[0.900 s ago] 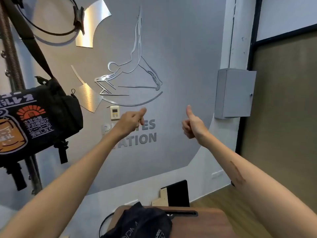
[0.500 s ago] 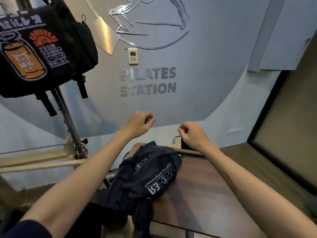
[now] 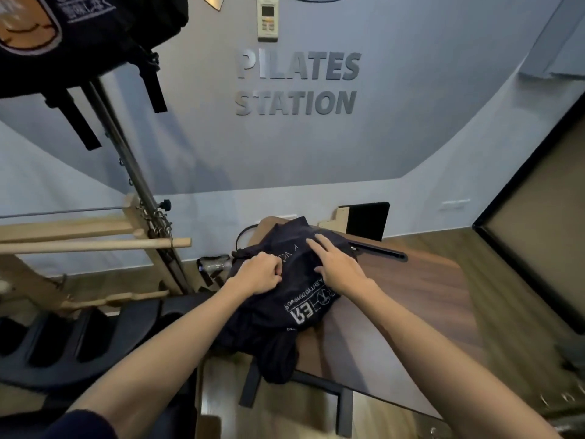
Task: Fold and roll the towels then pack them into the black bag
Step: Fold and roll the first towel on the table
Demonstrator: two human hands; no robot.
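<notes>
- The black bag [image 3: 285, 299] lies crumpled under both hands on the wooden surface [image 3: 421, 296], its lower end drooping over the near edge.
- Left hand [image 3: 258, 275] is curled, pinching bag fabric near its cord.
- Right hand [image 3: 338, 269] is open, fingers flat on the bag.
- No towels are in view; whether any are packed cannot be told.
- Judging by this, folding, rolling and packing all remain.

Left hand [image 3: 258, 274]: down from a raised thumbs-up onto the black bag [image 3: 285, 299], fingers now curled into its fabric.
Right hand [image 3: 337, 269]: also lowered, now flat on the bag.
View: tilted downward.
</notes>
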